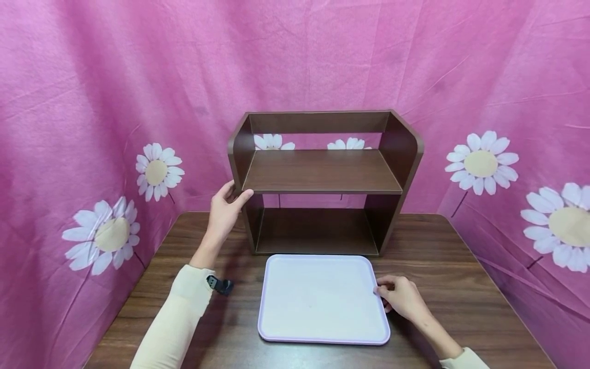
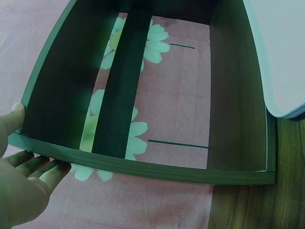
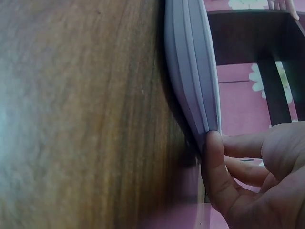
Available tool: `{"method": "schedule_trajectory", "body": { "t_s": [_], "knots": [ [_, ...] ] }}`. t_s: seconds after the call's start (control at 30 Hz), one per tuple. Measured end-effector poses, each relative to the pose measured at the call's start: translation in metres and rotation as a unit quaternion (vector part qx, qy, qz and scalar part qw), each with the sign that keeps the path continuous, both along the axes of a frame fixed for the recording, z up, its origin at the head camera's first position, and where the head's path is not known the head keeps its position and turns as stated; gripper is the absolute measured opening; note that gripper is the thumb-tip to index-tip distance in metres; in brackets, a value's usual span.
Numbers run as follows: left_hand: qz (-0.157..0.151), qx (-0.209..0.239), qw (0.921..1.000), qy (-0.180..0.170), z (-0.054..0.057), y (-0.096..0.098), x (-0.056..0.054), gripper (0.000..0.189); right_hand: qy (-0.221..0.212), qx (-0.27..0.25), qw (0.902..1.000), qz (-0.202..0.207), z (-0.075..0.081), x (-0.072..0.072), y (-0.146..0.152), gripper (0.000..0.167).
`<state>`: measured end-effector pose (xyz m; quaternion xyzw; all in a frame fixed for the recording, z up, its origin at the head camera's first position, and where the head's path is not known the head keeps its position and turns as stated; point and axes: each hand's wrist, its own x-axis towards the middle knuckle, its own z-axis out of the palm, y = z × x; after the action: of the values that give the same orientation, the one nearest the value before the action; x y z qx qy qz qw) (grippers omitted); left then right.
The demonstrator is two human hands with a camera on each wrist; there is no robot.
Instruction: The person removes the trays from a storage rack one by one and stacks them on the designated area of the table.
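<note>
A dark brown two-tier desktop shelf (image 1: 322, 171) stands upright on the table. My left hand (image 1: 226, 207) grips its left side panel, thumb on the front edge and fingers along the outer face, as the left wrist view also shows (image 2: 28, 186). In front of the shelf lies a white rectangular tray (image 1: 322, 300) with a lilac rim. The thumb and fingers of my right hand (image 1: 403, 297) pinch the tray's right edge; the ridged side of the tray (image 3: 193, 67) shows in the right wrist view. Whether the tray is slightly raised there, I cannot tell.
The wood-grain table (image 1: 442, 251) extends to both sides of the shelf and tray. A pink curtain (image 1: 318, 56) with white daisies hangs behind and along both sides. A dark strap or clip (image 1: 220, 285) sits at my left cuff.
</note>
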<state>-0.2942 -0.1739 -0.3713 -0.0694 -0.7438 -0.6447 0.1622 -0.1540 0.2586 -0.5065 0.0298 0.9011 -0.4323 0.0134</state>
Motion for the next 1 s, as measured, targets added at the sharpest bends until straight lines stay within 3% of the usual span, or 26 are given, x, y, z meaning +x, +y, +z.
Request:
{"method": "schedule_trajectory", "body": {
  "t_s": [0.63,0.83,1.0],
  "knots": [
    [-0.004,0.014,0.9999,-0.005,-0.004,-0.002,0.002,0.057,-0.013,-0.023,0.9994,0.02,0.001,-0.001,0.002,0.02],
    [0.005,0.01,0.9998,-0.016,-0.014,-0.007,0.005,0.054,-0.016,-0.028,0.9991,0.026,0.006,-0.001,0.007,0.019],
    [-0.003,0.041,0.9992,-0.002,-0.026,-0.012,0.009,0.041,-0.01,-0.027,0.9986,0.043,0.009,-0.003,0.017,0.016]
  ]
}}
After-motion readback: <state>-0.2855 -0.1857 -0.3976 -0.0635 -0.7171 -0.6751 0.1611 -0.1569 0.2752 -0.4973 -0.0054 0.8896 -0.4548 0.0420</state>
